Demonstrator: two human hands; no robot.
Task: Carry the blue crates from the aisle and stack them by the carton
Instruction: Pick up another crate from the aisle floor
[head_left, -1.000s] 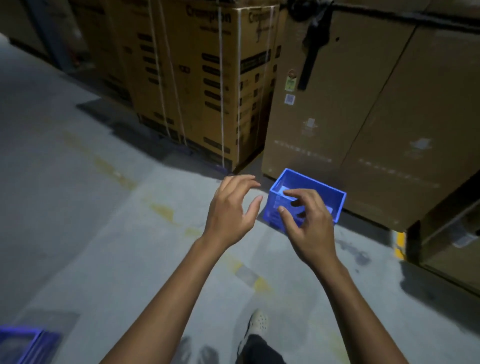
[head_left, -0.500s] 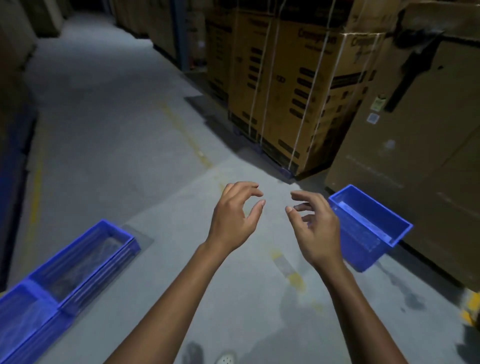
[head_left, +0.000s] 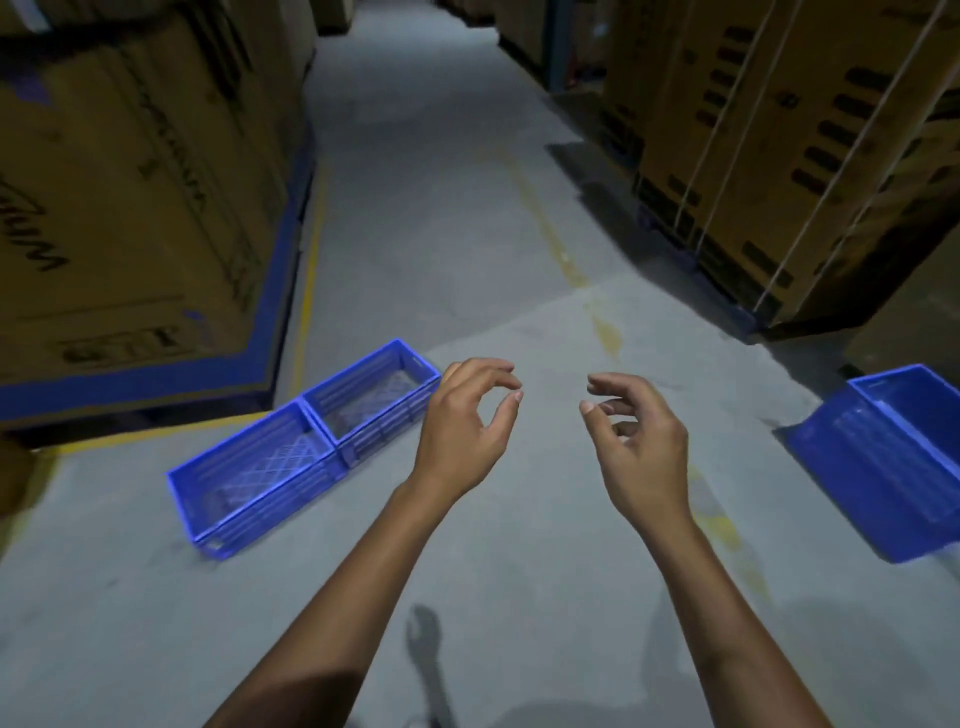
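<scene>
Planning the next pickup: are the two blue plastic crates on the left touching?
Touching: the head view shows the nearer crate and farther crate sharing a wall line, no floor between.

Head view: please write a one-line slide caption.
Empty left hand and right hand between two floor crates and one placed crate.

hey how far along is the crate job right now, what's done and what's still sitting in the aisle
Done: one blue crate sits on the floor at the right edge, near the stacked cartons. In hand: nothing; the left hand and right hand are both empty, fingers loosely curled. Left: two blue crates, the nearer one and the farther one, sit side by side, touching, on the aisle floor to the left. No stack is built yet.
</scene>
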